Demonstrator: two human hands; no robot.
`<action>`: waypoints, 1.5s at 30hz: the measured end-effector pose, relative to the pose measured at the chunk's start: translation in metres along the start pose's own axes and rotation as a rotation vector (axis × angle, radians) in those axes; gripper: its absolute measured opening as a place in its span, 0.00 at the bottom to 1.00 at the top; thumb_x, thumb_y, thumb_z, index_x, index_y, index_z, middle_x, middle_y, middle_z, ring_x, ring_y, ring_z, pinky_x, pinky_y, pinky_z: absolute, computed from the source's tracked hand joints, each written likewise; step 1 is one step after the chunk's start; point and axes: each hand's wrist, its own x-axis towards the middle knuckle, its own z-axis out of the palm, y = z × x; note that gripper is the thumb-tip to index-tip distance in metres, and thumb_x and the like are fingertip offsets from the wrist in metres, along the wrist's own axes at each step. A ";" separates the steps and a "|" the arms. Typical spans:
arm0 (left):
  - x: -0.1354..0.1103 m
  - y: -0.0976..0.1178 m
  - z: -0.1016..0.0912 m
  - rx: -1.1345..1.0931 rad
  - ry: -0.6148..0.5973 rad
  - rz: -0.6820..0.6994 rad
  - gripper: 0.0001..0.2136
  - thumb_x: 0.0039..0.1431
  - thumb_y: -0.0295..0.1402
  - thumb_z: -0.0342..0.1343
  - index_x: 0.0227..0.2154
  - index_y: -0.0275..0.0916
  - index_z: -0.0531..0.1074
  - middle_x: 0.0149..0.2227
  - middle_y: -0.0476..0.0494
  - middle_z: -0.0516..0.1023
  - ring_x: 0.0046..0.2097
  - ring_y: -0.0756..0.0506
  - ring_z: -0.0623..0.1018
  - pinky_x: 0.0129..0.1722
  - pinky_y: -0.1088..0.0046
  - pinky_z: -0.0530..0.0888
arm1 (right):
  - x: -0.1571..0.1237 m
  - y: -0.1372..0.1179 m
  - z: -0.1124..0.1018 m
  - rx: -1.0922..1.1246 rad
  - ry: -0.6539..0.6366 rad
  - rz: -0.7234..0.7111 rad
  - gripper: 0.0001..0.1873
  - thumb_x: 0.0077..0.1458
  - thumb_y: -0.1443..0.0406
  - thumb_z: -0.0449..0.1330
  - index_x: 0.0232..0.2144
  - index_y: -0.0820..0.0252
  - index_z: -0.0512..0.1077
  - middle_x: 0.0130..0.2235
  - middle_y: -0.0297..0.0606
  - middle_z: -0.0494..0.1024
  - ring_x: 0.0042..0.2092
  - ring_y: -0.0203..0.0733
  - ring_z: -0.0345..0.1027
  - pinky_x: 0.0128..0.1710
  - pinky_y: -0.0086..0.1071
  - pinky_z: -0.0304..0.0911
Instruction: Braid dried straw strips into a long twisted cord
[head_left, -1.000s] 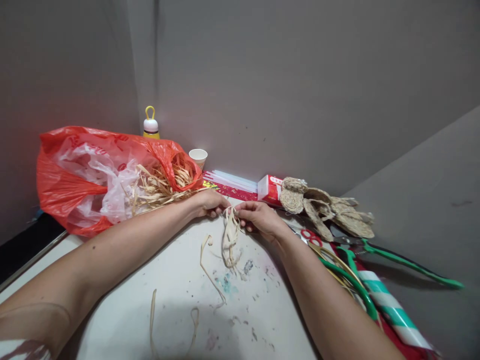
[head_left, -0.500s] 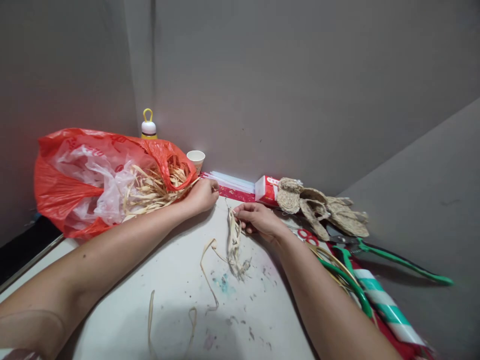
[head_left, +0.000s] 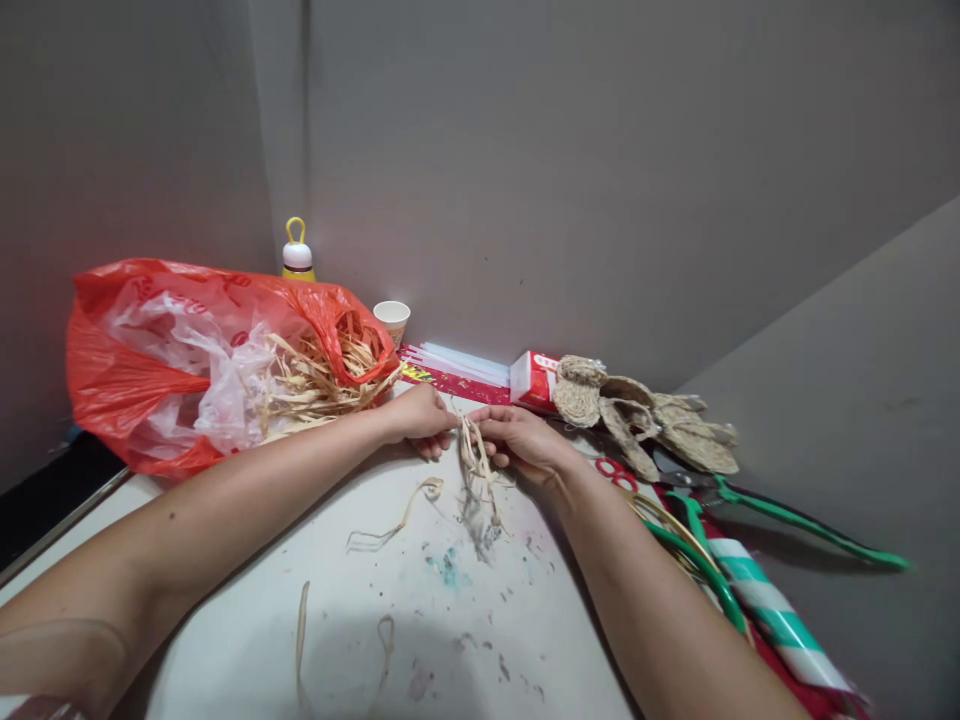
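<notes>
A small bundle of pale raffia hangs over the white table, its loose ends fanning downward. My right hand pinches its upper end between thumb and fingers. From the other side my left hand comes up to the same end, fingers closed and their tips at the bundle's top. What lies between those left fingertips is too small to make out. A curled raffia strand lies on the table below the left hand. Another raffia strand rests closer to me.
A red plastic bag with loose raffia stands left, near a paper cup and a bottle. On the right are woven pieces, red-handled scissors, green-handled cutters and a striped roll. Grey walls enclose the back.
My left hand has moved right, from beside the bag to the bundle's top. The bundle's loose ends have swung slightly right, and the curled strand on the table has shifted.
</notes>
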 end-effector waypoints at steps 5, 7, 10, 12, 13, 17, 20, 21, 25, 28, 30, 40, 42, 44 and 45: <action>0.008 -0.007 0.008 -0.229 0.012 0.021 0.04 0.52 0.27 0.54 0.25 0.32 0.69 0.18 0.48 0.72 0.17 0.54 0.70 0.19 0.79 0.69 | -0.002 -0.002 0.007 0.031 0.010 -0.011 0.09 0.41 0.69 0.64 0.27 0.62 0.67 0.20 0.32 0.73 0.15 0.25 0.56 0.11 0.18 0.48; 0.010 -0.008 0.010 -0.295 0.046 0.020 0.02 0.50 0.23 0.55 0.26 0.33 0.67 0.18 0.49 0.72 0.18 0.54 0.70 0.19 0.79 0.69 | -0.003 -0.003 0.008 0.011 0.005 -0.008 0.07 0.43 0.70 0.62 0.28 0.62 0.68 0.17 0.30 0.70 0.15 0.26 0.56 0.11 0.18 0.48; 0.011 -0.009 0.011 -0.336 0.087 0.017 0.05 0.48 0.20 0.55 0.27 0.34 0.65 0.17 0.52 0.71 0.18 0.54 0.70 0.19 0.80 0.69 | -0.004 -0.004 0.010 -0.005 0.030 -0.012 0.03 0.47 0.68 0.60 0.28 0.63 0.70 0.18 0.31 0.71 0.16 0.27 0.59 0.11 0.18 0.50; 0.011 -0.010 0.012 -0.315 0.109 0.040 0.06 0.49 0.19 0.54 0.26 0.34 0.64 0.16 0.53 0.70 0.17 0.55 0.68 0.18 0.80 0.68 | -0.003 -0.004 0.012 -0.035 0.069 -0.031 0.06 0.50 0.64 0.60 0.27 0.64 0.70 0.22 0.35 0.74 0.18 0.28 0.63 0.11 0.19 0.53; 0.011 -0.010 0.013 -0.290 0.118 0.059 0.06 0.49 0.19 0.53 0.24 0.34 0.64 0.15 0.54 0.68 0.16 0.55 0.67 0.18 0.80 0.67 | -0.003 -0.004 0.013 -0.061 0.092 -0.047 0.09 0.50 0.62 0.60 0.26 0.64 0.70 0.23 0.36 0.74 0.18 0.29 0.64 0.12 0.19 0.54; 0.012 -0.011 0.013 -0.222 0.133 0.120 0.06 0.49 0.19 0.52 0.22 0.35 0.65 0.12 0.55 0.64 0.15 0.55 0.65 0.16 0.80 0.65 | -0.001 -0.001 0.018 -0.127 0.151 -0.093 0.13 0.46 0.61 0.64 0.20 0.63 0.68 0.18 0.34 0.71 0.17 0.29 0.63 0.12 0.19 0.54; 0.014 -0.012 0.011 -0.258 0.132 0.084 0.06 0.47 0.20 0.55 0.24 0.35 0.65 0.13 0.55 0.65 0.16 0.54 0.66 0.17 0.79 0.65 | -0.001 -0.001 0.017 -0.101 0.148 -0.068 0.09 0.45 0.65 0.65 0.21 0.64 0.69 0.16 0.33 0.70 0.17 0.28 0.61 0.12 0.18 0.55; 0.015 -0.012 0.011 -0.271 0.130 0.072 0.06 0.47 0.20 0.55 0.23 0.35 0.65 0.13 0.55 0.65 0.16 0.54 0.66 0.17 0.79 0.65 | -0.001 -0.001 0.015 -0.087 0.146 -0.057 0.09 0.44 0.66 0.65 0.21 0.65 0.69 0.16 0.33 0.70 0.17 0.28 0.61 0.13 0.18 0.55; 0.017 -0.011 0.007 -0.277 0.121 0.058 0.05 0.48 0.20 0.54 0.23 0.34 0.66 0.12 0.55 0.64 0.14 0.56 0.62 0.15 0.80 0.59 | -0.003 -0.003 0.012 -0.035 0.126 -0.025 0.06 0.43 0.68 0.65 0.23 0.65 0.70 0.18 0.32 0.70 0.18 0.28 0.62 0.13 0.18 0.55; 0.018 -0.010 0.003 -0.263 0.127 0.046 0.06 0.47 0.18 0.52 0.23 0.34 0.68 0.11 0.55 0.63 0.13 0.56 0.60 0.14 0.80 0.55 | -0.003 -0.004 0.010 -0.014 0.101 -0.036 0.03 0.44 0.72 0.62 0.23 0.65 0.69 0.22 0.36 0.74 0.18 0.27 0.61 0.12 0.18 0.54; 0.019 -0.011 0.000 -0.261 0.121 0.045 0.05 0.47 0.18 0.52 0.24 0.34 0.68 0.11 0.55 0.63 0.13 0.56 0.60 0.14 0.80 0.54 | -0.003 -0.003 0.010 -0.001 0.091 -0.044 0.03 0.45 0.72 0.60 0.23 0.65 0.69 0.24 0.38 0.75 0.18 0.26 0.60 0.11 0.18 0.53; 0.022 -0.016 0.003 -0.169 0.126 0.167 0.03 0.46 0.21 0.55 0.23 0.34 0.69 0.12 0.56 0.63 0.14 0.56 0.60 0.15 0.80 0.56 | 0.001 0.001 0.015 -0.052 0.112 -0.096 0.13 0.41 0.63 0.66 0.18 0.65 0.67 0.16 0.31 0.68 0.15 0.25 0.56 0.11 0.18 0.49; 0.020 -0.015 0.001 -0.172 0.113 0.151 0.03 0.47 0.22 0.55 0.23 0.34 0.71 0.12 0.56 0.63 0.14 0.56 0.59 0.15 0.80 0.56 | 0.001 0.000 0.015 -0.054 0.125 -0.091 0.13 0.39 0.64 0.67 0.18 0.64 0.66 0.15 0.30 0.67 0.14 0.25 0.55 0.11 0.19 0.48; 0.018 -0.013 -0.001 -0.187 0.095 0.137 0.02 0.48 0.22 0.55 0.24 0.33 0.72 0.12 0.56 0.63 0.15 0.56 0.59 0.15 0.80 0.56 | 0.000 0.000 0.014 -0.066 0.135 -0.090 0.12 0.39 0.65 0.66 0.18 0.64 0.66 0.14 0.30 0.67 0.15 0.25 0.55 0.11 0.19 0.48; 0.017 -0.011 -0.002 -0.197 0.088 0.133 0.02 0.48 0.22 0.55 0.24 0.33 0.72 0.12 0.56 0.63 0.15 0.56 0.60 0.16 0.80 0.56 | 0.000 0.000 0.014 -0.071 0.138 -0.094 0.11 0.39 0.65 0.66 0.18 0.63 0.66 0.14 0.29 0.66 0.15 0.26 0.55 0.11 0.19 0.48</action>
